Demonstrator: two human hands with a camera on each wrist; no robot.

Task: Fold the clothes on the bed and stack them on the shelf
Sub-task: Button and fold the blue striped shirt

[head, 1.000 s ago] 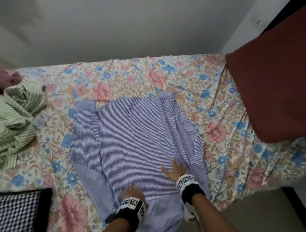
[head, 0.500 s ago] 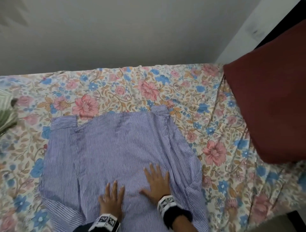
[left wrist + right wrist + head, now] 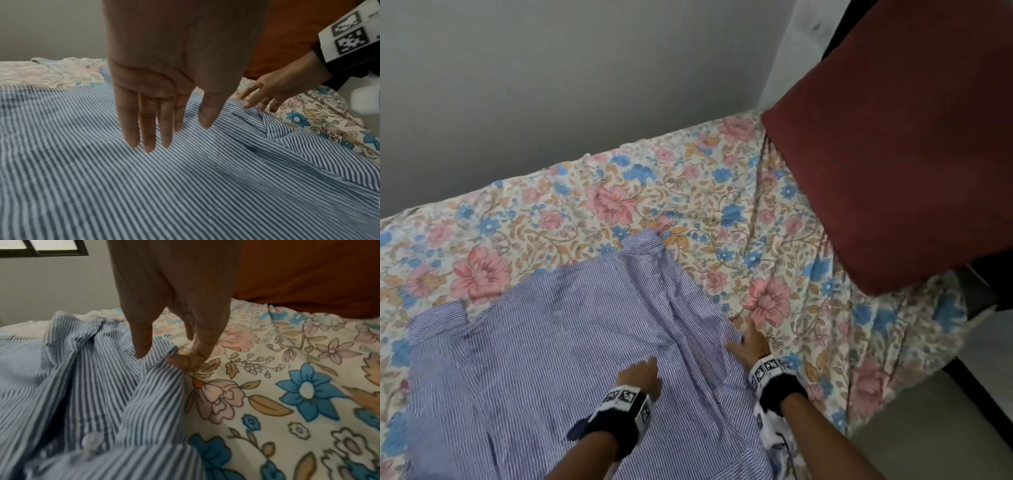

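The blue striped shirt (image 3: 544,359) lies spread on the floral bed sheet (image 3: 774,240). The left hand (image 3: 638,378) presses it flat, fingers straight; the right hand (image 3: 179,344) has its grip pinched on the shirt's right edge. If the left hand eases off, the fold may drag the whole shirt askew.

My right hand (image 3: 174,308) comes down from the top of the frame, fingertips pinching the edge of the shirt (image 3: 86,386) at centre. The shirt bunches across the left half (a button (image 3: 91,440) shows at lower left). Floral sheet (image 3: 287,386) fills the right; a rust pillow (image 3: 308,272) sits upper right.
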